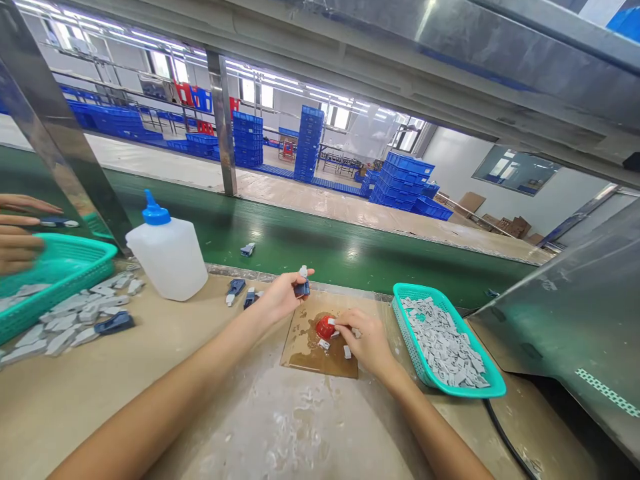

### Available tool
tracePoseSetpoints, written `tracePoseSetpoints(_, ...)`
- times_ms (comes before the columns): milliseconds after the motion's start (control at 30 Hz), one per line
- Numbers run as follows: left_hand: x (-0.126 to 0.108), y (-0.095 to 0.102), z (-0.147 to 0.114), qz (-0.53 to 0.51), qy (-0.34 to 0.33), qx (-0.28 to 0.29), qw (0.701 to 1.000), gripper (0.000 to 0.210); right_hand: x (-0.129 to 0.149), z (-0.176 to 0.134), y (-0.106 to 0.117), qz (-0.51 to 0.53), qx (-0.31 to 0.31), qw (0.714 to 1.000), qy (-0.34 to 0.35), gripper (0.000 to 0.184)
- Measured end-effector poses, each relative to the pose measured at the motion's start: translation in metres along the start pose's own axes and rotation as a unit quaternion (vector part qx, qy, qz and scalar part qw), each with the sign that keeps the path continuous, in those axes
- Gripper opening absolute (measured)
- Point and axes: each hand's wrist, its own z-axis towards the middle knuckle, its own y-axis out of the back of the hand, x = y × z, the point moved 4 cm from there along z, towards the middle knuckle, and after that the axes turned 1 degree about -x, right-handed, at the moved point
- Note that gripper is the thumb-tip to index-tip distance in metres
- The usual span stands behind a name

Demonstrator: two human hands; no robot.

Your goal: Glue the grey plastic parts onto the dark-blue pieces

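Note:
My left hand (284,297) is closed around a dark blue plastic part with a light grey tip (303,287), raised just above the far edge of a wet brown board (305,357). Between the thumb and finger of my right hand (367,339) is a small light grey plastic piece (331,322), at a small red dome-shaped dish (324,328) on the board. Whether the piece touches the dish I cannot tell. Loose grey pieces (324,345) lie on the board near the dish. Dark blue parts (235,289) rest left of my left wrist.
A green basket (425,365) of small grey pieces stands at right. Left are a white bottle with blue cap (167,257), a pile of longer grey parts (70,320) and another green basket (95,260), with another person's hand (20,233) over it. Beyond runs a green conveyor belt (310,237).

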Motion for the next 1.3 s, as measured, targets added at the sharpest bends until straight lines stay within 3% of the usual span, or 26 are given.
tracePoseSetpoints(200,0.004,-0.005,-0.001,0.013,-0.038,0.068,0.997,0.020,0.003,0.000,0.001,-0.014,-0.003,1.000,0.019,0.018)
tracePoseSetpoints(333,0.006,-0.006,-0.003,0.075,-0.032,0.096,0.992,0.022,0.006,0.003,0.007,-0.020,-0.017,1.000,0.011,0.016)
tracePoseSetpoints(533,0.005,-0.011,-0.009,0.170,-0.048,0.128,0.976,0.023,0.015,0.006,0.011,-0.040,-0.016,0.998,0.051,0.018)
tracePoseSetpoints(733,0.008,-0.019,-0.014,0.215,-0.053,0.168,0.961,0.021,0.026,0.011,0.032,0.022,-0.132,0.991,-0.028,0.012)
tracePoseSetpoints(867,0.012,-0.024,-0.021,0.218,-0.034,0.191,0.957,0.019,0.025,0.013,0.035,0.040,-0.137,0.989,-0.042,0.012)
tracePoseSetpoints(1167,0.027,-0.030,-0.027,0.130,-0.019,0.148,0.980,0.030,0.021,0.008,0.026,0.003,-0.123,0.992,0.015,0.014)
tracePoseSetpoints(1300,0.027,-0.034,-0.023,0.186,-0.062,0.143,0.970,0.030,0.020,0.012,0.033,-0.036,-0.103,0.994,0.031,0.017)
